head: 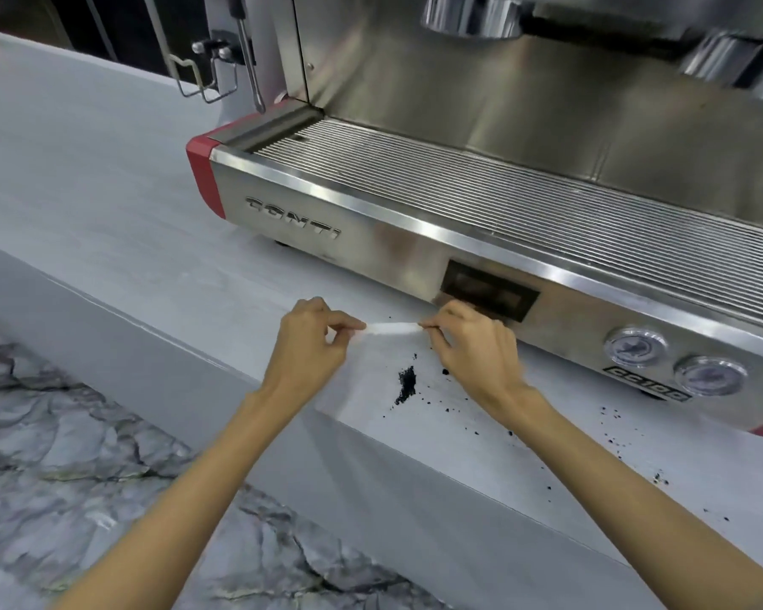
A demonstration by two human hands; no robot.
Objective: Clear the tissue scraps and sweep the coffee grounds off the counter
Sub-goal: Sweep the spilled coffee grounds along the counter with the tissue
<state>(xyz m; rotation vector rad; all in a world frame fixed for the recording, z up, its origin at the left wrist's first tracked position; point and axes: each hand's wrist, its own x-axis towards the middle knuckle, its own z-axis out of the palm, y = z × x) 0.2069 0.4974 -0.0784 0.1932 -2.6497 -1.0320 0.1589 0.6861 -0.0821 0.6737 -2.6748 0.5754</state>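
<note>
Left hand (309, 343) and right hand (470, 341) pinch a tissue (390, 329) taut; pulling harder could tear it, scattering coffee grounds (406, 383) at 6 o'clock.

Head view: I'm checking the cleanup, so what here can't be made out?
Tissue, pinched by left hand and right hand: blurred, pale against the counter, lower edge untraceable.
Coffee grounds: the right forearm may hide some; specks run toward the right edge.
Gauges: dials too blurred to read.
Espresso machine: cut off by top and right edges.
</note>
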